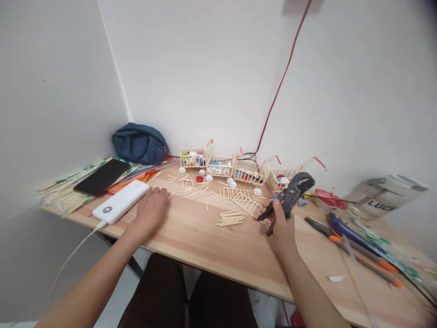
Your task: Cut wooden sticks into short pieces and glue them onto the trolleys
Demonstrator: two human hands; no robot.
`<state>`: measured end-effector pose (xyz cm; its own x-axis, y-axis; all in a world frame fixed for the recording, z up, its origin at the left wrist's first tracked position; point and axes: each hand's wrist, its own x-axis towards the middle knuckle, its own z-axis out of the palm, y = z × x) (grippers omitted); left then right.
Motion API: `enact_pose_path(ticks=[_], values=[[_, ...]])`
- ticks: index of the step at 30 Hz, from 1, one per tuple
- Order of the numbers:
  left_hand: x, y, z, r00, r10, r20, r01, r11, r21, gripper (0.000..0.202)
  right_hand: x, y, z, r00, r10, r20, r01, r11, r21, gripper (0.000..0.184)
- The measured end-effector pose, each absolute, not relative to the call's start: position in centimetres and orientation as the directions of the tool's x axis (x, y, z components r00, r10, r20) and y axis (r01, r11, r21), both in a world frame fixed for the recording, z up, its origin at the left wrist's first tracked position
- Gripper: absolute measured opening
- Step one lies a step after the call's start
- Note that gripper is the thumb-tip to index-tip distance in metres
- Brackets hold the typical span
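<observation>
My right hand [284, 228] is wrapped around the handles of a black hand cutter [290, 196] with a hooked jaw, raised over the table. My left hand [152, 209] is low over the wood beside a white power bank [121, 200]; its fingers point down and are blurred. Between my hands are a small pile of short wooden sticks [230, 217], loose scattered sticks [194, 187] and flat ladder-like stick frames [247, 202]. Behind them stands a row of small stick-built carts [220, 166] with bottle-cap-like wheels, holding colourful small things.
A black phone [101, 176] lies on bundled sticks [66, 200] at the left, near a blue pouch [140, 143]. To the right are orange-handled pliers [358, 255], a blue glue gun [351, 234], a red-topped round container [329, 200] and a carton [385, 196]. A red cable [282, 84] runs down the wall.
</observation>
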<state>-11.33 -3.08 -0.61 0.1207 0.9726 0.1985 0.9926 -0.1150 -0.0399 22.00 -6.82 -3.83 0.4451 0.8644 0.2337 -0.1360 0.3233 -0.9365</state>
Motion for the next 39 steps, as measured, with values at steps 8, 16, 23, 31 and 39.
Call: enact_pose_path(ticks=[8, 16, 23, 31, 39], values=[[-10.2, -3.6, -0.3, 0.117, 0.940, 0.319, 0.906, -0.233, 0.354, 0.024, 22.1, -6.8, -3.6, 0.447, 0.863, 0.235, -0.141, 0.327, -0.934, 0.034], [1.3, -3.0, -1.8, 0.513, 0.834, 0.202, 0.706, -0.544, 0.453, 0.014, 22.3, -6.7, -3.9, 0.427, 0.868, 0.255, -0.143, 0.343, -0.928, 0.033], [3.1, -1.3, -2.2, 0.525, 0.850, 0.051, 0.780, -0.504, 0.371, 0.011, 22.2, -6.9, -3.6, 0.419, 0.872, 0.254, -0.161, 0.347, -0.924, 0.033], [2.9, -0.4, -2.6, 0.510, 0.860, 0.010, 0.772, -0.462, 0.436, 0.014, 21.8, -6.7, -4.2, 0.397, 0.887, 0.237, -0.090, 0.294, -0.951, 0.034], [2.6, 0.1, -1.9, 0.529, 0.843, 0.096, 0.608, -0.456, 0.649, 0.021, 21.8, -5.6, -2.6, 0.325, 0.936, 0.134, -0.059, 0.162, -0.985, 0.038]])
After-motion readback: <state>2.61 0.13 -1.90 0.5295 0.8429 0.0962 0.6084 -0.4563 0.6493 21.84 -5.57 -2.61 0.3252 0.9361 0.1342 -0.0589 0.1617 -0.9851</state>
